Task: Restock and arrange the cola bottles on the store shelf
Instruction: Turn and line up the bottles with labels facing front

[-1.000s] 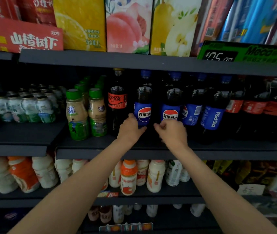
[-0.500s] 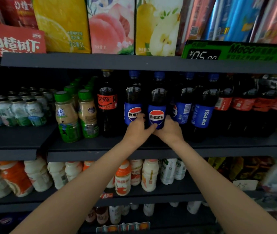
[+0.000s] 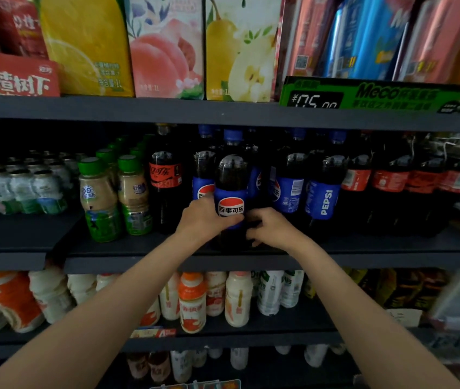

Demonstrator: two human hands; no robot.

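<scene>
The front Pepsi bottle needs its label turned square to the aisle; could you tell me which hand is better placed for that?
Probably the left hand: its thumb and fingers wrap the front Pepsi bottle at the label. The right hand sits lower, beside the base.

Open shelf lip point(image 3: 139, 249) before the bottles; packed Pepsi bottles point(image 3: 289, 186) and red-labelled colas point(image 3: 389, 189) rightward, upper shelf point(image 3: 127, 109) close overhead.

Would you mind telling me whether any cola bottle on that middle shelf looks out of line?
Yes: the Pepsi bottle gripped by the left hand and right hand stands forward of its row.
</scene>
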